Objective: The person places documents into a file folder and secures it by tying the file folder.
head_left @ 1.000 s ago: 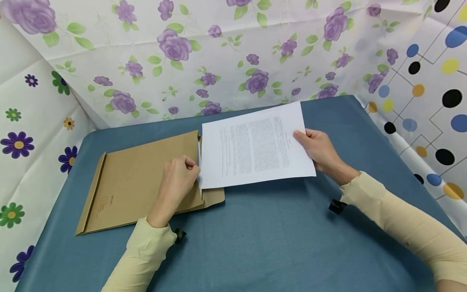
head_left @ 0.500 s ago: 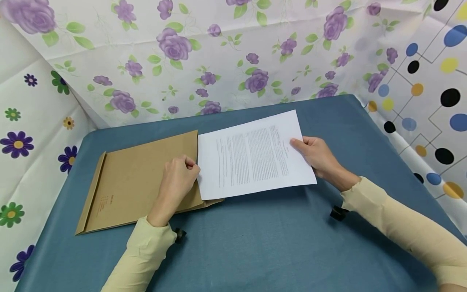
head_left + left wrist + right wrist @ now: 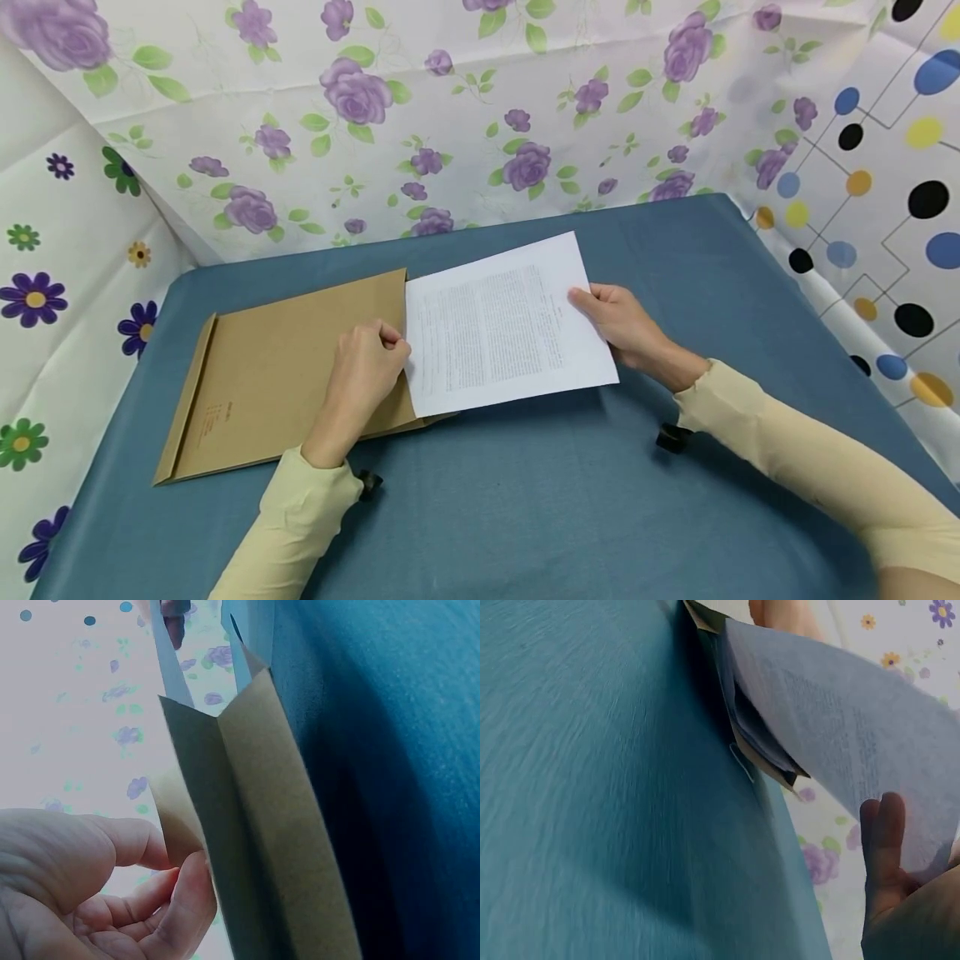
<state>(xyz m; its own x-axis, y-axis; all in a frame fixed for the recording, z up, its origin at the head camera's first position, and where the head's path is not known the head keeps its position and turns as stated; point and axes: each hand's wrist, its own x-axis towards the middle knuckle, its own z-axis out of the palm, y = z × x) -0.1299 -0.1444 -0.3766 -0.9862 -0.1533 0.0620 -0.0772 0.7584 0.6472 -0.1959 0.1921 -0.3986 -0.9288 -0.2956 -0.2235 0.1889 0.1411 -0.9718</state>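
A brown paper envelope [image 3: 270, 375] lies on the table to the left, its open mouth facing right. My left hand [image 3: 363, 367] pinches the upper layer at that mouth; the left wrist view shows thumb and fingers on the edge of the envelope [image 3: 285, 840], lifted from the layer below. My right hand [image 3: 626, 325] grips a white printed sheet [image 3: 495, 333] by its right side, thumb on top. The sheet's left edge is hidden inside the mouth. Seen from the right wrist, the sheet [image 3: 840, 712] bows upward as it enters the gap between the layers.
A blue cloth [image 3: 540, 492] covers the table. Flower-print sheeting [image 3: 450, 108] rises behind it, with dotted sheeting [image 3: 885, 250] on the right. The envelope's flap [image 3: 438, 420] peeks out under the sheet. Dark wrist cameras [image 3: 672, 437] hang below the sleeves.
The right hand has brought the sheet down and to the left, and its left edge has passed into the envelope's mouth. The left hand has stayed in place on the envelope.
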